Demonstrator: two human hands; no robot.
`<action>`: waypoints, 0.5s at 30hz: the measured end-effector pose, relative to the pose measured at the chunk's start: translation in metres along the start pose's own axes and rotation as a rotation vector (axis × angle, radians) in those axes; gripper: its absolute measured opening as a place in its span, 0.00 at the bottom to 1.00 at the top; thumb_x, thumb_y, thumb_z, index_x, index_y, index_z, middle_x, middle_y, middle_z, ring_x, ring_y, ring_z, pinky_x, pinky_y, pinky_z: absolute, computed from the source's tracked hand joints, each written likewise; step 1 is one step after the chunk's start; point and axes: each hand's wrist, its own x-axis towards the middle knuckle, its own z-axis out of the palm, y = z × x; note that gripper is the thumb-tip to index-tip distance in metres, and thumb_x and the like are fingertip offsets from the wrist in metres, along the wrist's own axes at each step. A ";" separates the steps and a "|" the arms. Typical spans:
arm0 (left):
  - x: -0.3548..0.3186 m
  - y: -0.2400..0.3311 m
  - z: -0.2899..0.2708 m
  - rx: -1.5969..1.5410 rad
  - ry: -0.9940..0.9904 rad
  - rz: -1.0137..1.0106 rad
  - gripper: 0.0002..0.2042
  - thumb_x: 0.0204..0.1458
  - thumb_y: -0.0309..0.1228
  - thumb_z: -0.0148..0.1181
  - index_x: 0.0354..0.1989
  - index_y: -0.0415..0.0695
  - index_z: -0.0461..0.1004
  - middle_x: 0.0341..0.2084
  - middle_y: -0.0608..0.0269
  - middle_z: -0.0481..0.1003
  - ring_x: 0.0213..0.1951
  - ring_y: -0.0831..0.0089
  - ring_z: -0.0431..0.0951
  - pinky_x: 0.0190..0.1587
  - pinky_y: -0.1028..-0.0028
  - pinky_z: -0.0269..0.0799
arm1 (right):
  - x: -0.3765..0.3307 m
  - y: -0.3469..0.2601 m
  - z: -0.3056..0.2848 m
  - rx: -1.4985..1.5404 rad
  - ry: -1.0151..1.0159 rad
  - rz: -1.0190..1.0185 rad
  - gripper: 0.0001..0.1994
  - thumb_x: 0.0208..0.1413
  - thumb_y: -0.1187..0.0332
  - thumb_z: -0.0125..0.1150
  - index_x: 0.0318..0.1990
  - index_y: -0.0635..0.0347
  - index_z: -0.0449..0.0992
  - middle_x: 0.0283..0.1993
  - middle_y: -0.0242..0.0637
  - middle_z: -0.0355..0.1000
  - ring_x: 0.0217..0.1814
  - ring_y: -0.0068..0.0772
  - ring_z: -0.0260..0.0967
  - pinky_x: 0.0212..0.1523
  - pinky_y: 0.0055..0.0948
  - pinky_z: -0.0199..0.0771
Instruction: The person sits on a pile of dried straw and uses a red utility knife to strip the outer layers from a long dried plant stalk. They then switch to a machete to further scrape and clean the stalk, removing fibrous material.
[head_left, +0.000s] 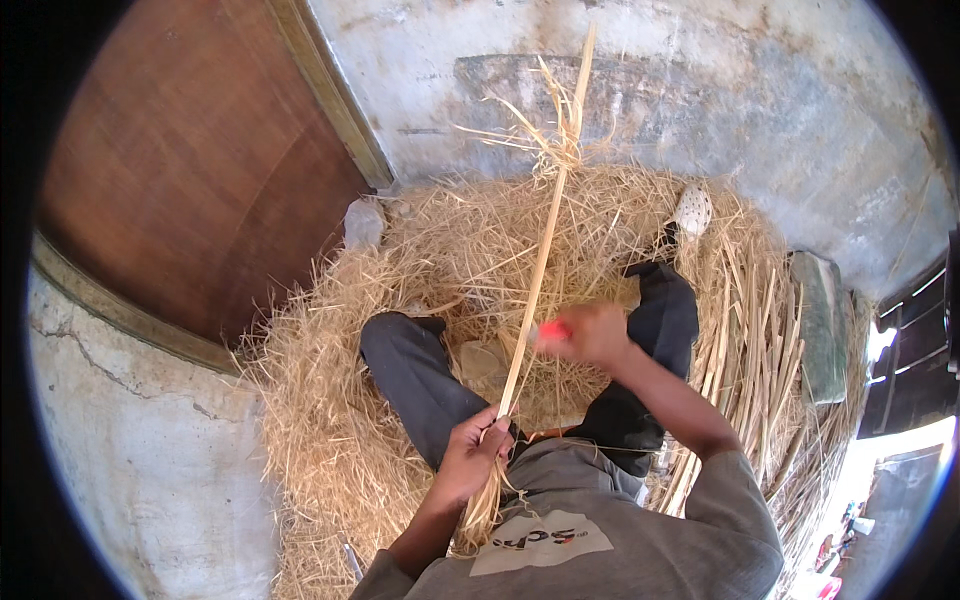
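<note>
A person in a grey shirt (640, 530) works low among heaped straw (320, 450), dark-trousered legs (425, 375) bent to either side, with a long pale stalk (540, 270) slanting up between the knees toward a stained wall (640, 80). The left hand (475, 455) has its grip clamped on the stalk near the lower end, thumb along the top, with a sheaf of fibres (483, 515) spilling out below it against the shirt. The right hand (597, 335), blurred, has its grip closed around a red object (553, 330) just beside the stalk's middle; whether the two touch, I cannot tell. Toward the far end, a tangle of frayed strands (560, 155) clings around the stalk, some curling off to the left. The step in hand looks to be a stroke at the stalk, perhaps stripping or trimming it. From here, the next move seems to call for a firm left hold, the stalk kept straight and the red object angled clear of the left fingers. Beside the right leg lies a spread of loose stalks (750, 340); a brown door (200, 170) stands at left.
</note>
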 end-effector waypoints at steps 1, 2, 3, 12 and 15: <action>-0.001 0.000 0.001 0.002 -0.006 -0.006 0.14 0.63 0.31 0.46 0.54 0.40 0.68 0.18 0.72 0.63 0.18 0.85 0.62 0.21 0.83 0.61 | 0.009 0.016 0.002 -0.026 0.032 0.097 0.30 0.40 0.33 0.61 0.13 0.53 0.66 0.11 0.37 0.63 0.13 0.40 0.66 0.15 0.38 0.63; -0.002 0.000 0.002 0.005 -0.012 -0.013 0.14 0.63 0.31 0.46 0.54 0.40 0.68 0.17 0.72 0.63 0.17 0.85 0.62 0.20 0.83 0.60 | 0.011 0.024 0.004 -0.053 0.065 0.194 0.30 0.40 0.33 0.61 0.13 0.52 0.65 0.11 0.37 0.64 0.13 0.39 0.66 0.15 0.38 0.63; 0.000 0.001 0.004 0.007 -0.016 -0.008 0.13 0.63 0.31 0.46 0.54 0.41 0.68 0.17 0.72 0.62 0.16 0.84 0.62 0.19 0.82 0.60 | 0.012 0.021 0.003 0.006 0.067 0.189 0.31 0.41 0.33 0.59 0.13 0.54 0.65 0.10 0.38 0.64 0.13 0.41 0.66 0.15 0.38 0.63; -0.006 -0.001 -0.002 0.090 -0.021 0.013 0.15 0.63 0.29 0.45 0.56 0.40 0.67 0.18 0.72 0.64 0.21 0.85 0.63 0.24 0.82 0.62 | 0.017 0.021 0.012 -0.018 0.015 0.084 0.31 0.41 0.32 0.58 0.15 0.55 0.69 0.12 0.38 0.64 0.14 0.42 0.67 0.17 0.37 0.65; -0.011 -0.007 -0.007 0.130 0.000 0.056 0.15 0.63 0.29 0.46 0.56 0.41 0.67 0.18 0.72 0.62 0.18 0.85 0.63 0.21 0.82 0.62 | 0.010 0.001 0.011 -0.050 0.045 -0.076 0.31 0.42 0.33 0.58 0.14 0.54 0.68 0.12 0.37 0.63 0.14 0.40 0.66 0.16 0.37 0.64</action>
